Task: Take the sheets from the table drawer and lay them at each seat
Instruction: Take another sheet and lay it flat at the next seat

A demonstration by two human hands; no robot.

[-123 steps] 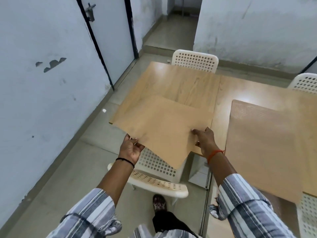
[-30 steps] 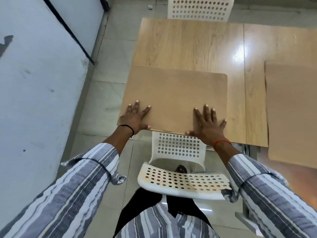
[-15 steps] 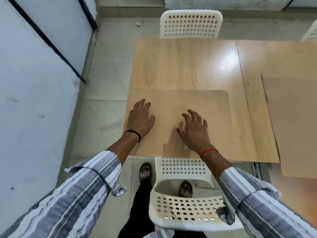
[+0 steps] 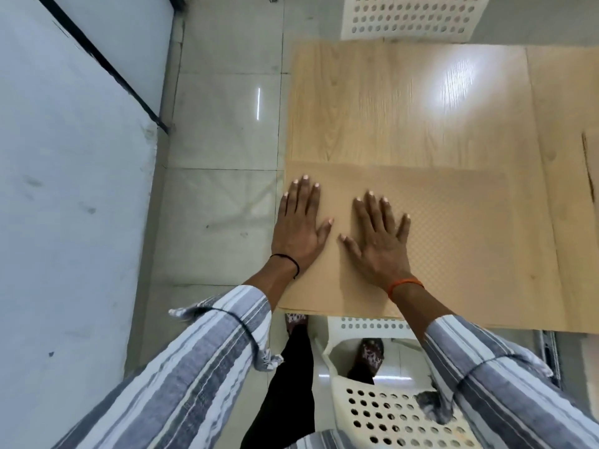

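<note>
**Both palms flat on the sheet at the near seat**

We see no drawer or other container in this view; the sheet [image 4: 437,241] lies directly on the wooden surface [image 4: 372,102], at its near left corner, in front of the near chair [image 4: 389,413]. It is a thin, tan rectangle with a fine dotted emboss that shows best on its right half. Its left and near edges run about even with the edges of the surface. The surface itself is pale wood-grain laminate, glossy enough to carry a bright glare patch toward the far side.

Our left hand [image 4: 299,223] rests palm down near the sheet's left edge, fingers [image 4: 304,192] stretched out and close together, gripping nothing. Our right hand [image 4: 377,239] lies flat just beside it, fingers [image 4: 372,205] spread and released, thumb angled toward the left hand. A dark band circles the left wrist, an orange one the right; both sleeves are grey-and-white striped cloth.

Both chairs are white perforated plastic; the far chair [image 4: 411,14] stands at the opposite edge. At the right border the edge of a second sheet [image 4: 591,170] shows.

Half a second ago the right fingers were curled and raised; now they lie flat, and the two hands sit closer together on the sheet.
</note>
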